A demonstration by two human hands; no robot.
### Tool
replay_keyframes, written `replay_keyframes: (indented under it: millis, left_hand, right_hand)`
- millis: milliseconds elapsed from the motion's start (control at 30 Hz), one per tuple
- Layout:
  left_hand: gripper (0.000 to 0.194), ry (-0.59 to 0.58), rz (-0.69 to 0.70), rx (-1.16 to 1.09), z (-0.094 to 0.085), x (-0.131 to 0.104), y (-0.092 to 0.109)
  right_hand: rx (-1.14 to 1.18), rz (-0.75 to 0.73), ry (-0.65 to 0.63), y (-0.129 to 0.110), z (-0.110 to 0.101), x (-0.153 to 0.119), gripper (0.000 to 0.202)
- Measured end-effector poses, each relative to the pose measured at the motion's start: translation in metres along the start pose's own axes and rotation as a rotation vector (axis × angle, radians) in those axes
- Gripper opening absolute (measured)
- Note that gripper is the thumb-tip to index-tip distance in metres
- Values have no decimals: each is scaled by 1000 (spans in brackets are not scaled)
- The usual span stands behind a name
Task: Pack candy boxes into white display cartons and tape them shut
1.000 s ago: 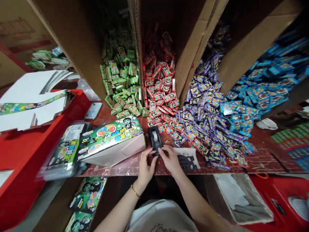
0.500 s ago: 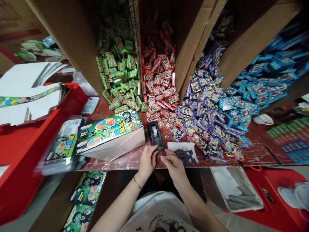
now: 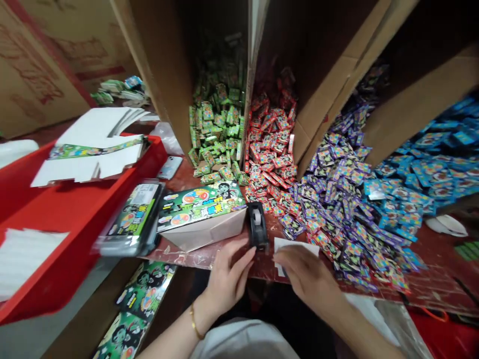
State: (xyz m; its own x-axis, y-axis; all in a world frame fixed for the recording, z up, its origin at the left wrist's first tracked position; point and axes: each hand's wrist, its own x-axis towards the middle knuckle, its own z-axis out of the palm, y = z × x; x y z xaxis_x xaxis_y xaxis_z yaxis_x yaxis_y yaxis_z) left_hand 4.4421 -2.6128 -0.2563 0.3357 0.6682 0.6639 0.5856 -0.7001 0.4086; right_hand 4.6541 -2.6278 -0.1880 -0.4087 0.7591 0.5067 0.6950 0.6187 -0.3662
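My left hand [image 3: 229, 273] is beside the near end of the black tape dispenser [image 3: 257, 227], its fingers apart and nothing seen between them. Over the white paper [image 3: 292, 243] at the table edge is my right hand [image 3: 309, 274], blurred, covering part of the paper; its fingertips are smeared, and anything under them is hidden. A green and black candy carton [image 3: 202, 214] lies to the left of the dispenser. Past the dispenser, red candy packets [image 3: 271, 149] are heaped, with purple packets [image 3: 337, 184] to their right.
Green packets [image 3: 217, 129] and blue packets [image 3: 426, 169] spill from cardboard bins. A red tray [image 3: 75, 204] with white card stands left, near plastic-wrapped packs [image 3: 130, 219] and a phone [image 3: 170, 167]. Flat printed cartons [image 3: 145, 289] lie below the table edge.
My hands have moved apart from the near end of the dispenser. The left hand's fingers have opened, and the right has gone over the paper. The view has shifted left.
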Motion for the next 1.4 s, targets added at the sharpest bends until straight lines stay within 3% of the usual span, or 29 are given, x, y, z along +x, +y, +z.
replay_keyframes:
  millis: [67,167,267,400,600,733,833,900,1033,1100,1200,1400]
  left_hand:
    - [52,61,48,164,-45,18,-1]
    - [47,8,-38,470,-92,41,-13]
    - [44,-69,-58,537,-105,47,-27]
    - [43,3,-124,432,-101,40,-33]
    - [35,68,-159,314,-99,39,-32]
    - [33,101,-158,312,-98,39,-32]
    - [33,102,-173,304,-97,36,-33]
    - [34,97,-170,303,-96,35,-34]
    - [37,88,-144,300,-94,36,-36]
    - [36,101,-133,302,-93,37,-36]
    - [36,135,-137,294,-92,36,-35]
    - [34,124,-217,222,-91,39,-31]
  right_hand:
    - [-81,-261,-129,-4,-23,51,30]
    - [-123,-485,-290,-13,-28,126,33]
    - [-103,-588,-401,-19,-9,179,49]
    - [-62,-622,-517,-20,16,213,57]
    - [-101,-562,-663,-24,25,222,46]
    - [-149,-485,-657,-25,38,218,48]
    - [-170,-263,-523,-15,52,215,78]
    - [-149,-74,-425,-4,61,213,88]
    - [17,176,-384,12,74,207,67]
    - [80,190,-382,10,76,201,63]
    - [63,139,-348,0,75,189,75]
    - [-101,-97,-370,9,79,176,93]
